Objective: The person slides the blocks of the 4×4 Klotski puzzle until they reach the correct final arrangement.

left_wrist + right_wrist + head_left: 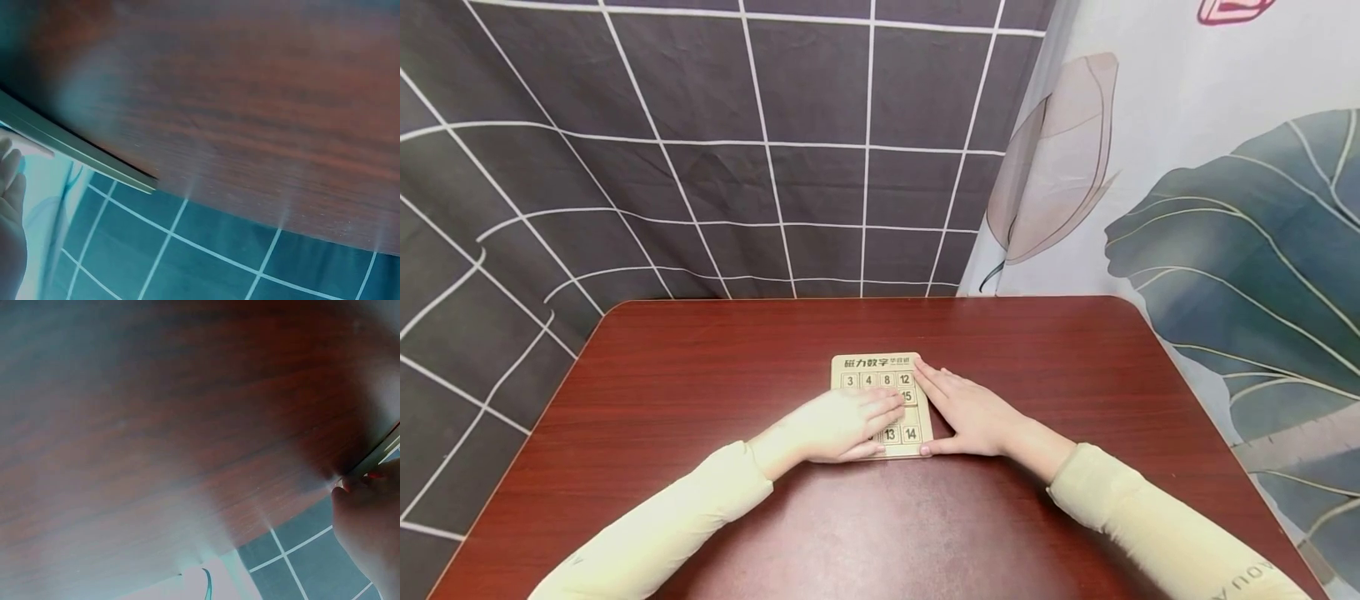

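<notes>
A pale number sliding puzzle board (pixel 880 451) lies flat on the table, with dark printed characters along its top strip. Tiles 3, 4, 8 and 12 show in the top row; tile 15 (pixel 907 397), tile 13 (pixel 891 434) and tile 14 (pixel 911 433) also show. Between 15 and 14 is a bare slot. My left hand (pixel 842 423) lies across the board with fingers extended, hiding several tiles. My right hand (pixel 977 417) touches the board's right side, straight fingers near the upper corner and thumb at the lower. The board's edge (pixel 81 149) appears in the left wrist view.
The reddish-brown table (pixel 715 350) has rounded far corners. Behind it hangs a dark curtain (pixel 820 183) with white grid lines. A white curtain with leaf prints (pixel 1225 233) hangs at the right.
</notes>
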Tool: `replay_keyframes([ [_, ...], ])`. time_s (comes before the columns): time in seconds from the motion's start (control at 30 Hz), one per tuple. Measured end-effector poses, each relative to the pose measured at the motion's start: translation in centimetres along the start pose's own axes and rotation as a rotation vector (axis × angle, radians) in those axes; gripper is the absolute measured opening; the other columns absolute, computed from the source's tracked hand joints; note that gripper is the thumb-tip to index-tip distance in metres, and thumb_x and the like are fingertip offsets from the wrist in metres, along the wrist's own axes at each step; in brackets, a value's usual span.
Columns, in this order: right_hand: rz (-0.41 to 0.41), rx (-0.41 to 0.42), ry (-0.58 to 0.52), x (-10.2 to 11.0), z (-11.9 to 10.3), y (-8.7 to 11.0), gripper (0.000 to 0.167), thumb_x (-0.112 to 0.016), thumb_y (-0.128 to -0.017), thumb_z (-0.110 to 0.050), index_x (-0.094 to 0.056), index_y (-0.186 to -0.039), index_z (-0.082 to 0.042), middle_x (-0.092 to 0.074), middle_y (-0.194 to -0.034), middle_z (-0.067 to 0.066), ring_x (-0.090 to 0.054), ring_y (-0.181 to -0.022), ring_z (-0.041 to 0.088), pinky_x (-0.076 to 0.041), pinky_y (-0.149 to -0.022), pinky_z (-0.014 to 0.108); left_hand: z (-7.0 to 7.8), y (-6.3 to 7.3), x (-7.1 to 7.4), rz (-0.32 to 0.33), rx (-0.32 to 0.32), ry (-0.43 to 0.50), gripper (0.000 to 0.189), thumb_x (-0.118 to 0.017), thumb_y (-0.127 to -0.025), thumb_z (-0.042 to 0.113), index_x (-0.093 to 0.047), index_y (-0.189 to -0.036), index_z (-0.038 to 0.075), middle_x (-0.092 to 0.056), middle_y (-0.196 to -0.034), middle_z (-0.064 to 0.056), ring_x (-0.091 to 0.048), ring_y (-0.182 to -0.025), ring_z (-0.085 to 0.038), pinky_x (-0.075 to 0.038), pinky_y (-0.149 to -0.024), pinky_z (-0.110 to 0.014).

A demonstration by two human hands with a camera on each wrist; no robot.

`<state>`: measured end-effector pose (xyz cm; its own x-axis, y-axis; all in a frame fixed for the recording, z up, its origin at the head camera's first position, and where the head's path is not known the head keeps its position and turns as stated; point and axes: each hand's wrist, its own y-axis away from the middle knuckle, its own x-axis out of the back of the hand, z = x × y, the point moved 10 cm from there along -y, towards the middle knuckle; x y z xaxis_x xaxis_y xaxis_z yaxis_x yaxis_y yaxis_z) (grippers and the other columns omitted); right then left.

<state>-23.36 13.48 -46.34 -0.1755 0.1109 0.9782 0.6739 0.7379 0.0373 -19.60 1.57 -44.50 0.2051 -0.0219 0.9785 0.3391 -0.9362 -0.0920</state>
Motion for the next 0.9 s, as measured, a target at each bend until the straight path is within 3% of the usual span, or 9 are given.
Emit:
replay_keyframes([
  [0.33, -0.004, -0.003, 0.000, -0.1, 0.1, 0.0, 0.112, -0.068, -0.093, -0.068, -0.024, -0.166, 0.004, -0.018, -0.177, 0.020, -0.036, -0.159, 0.035, -0.034, -0.131, 0.052, -1.5, -0.9, -0.6, -0.035, 0.037, 0.008, 0.056, -0.054, -0.108, 0.043, -0.058, -0.151, 0.006, -0.059, -0.157, -0.010, -0.056, -0.147, -0.025, -0.045, -0.125, -0.037],
  [0.73, -0.011, -0.008, -0.002, -0.3, 0.1, 0.0, 0.113, -0.068, -0.092, -0.068, -0.023, -0.167, 0.004, -0.017, -0.178, 0.019, -0.036, -0.160, 0.035, -0.034, -0.131, 0.052, 0.7, -0.2, -0.3, 0.011, -0.064, -0.024, 0.056, -0.055, -0.107, 0.045, -0.061, -0.148, 0.008, -0.063, -0.152, -0.010, -0.060, -0.143, -0.023, -0.046, -0.124, -0.037],
  [0.9, -0.004, -0.003, -0.001, -0.2, 0.1, -0.1, 0.112, -0.069, -0.092, -0.068, -0.024, -0.166, 0.004, -0.018, -0.178, 0.019, -0.037, -0.159, 0.035, -0.034, -0.131, 0.052, 0.1, 0.0, -0.4, 0.011, -0.052, -0.014, 0.056, -0.056, -0.107, 0.044, -0.059, -0.150, 0.007, -0.062, -0.153, -0.009, -0.059, -0.144, -0.023, -0.046, -0.124, -0.036],
])
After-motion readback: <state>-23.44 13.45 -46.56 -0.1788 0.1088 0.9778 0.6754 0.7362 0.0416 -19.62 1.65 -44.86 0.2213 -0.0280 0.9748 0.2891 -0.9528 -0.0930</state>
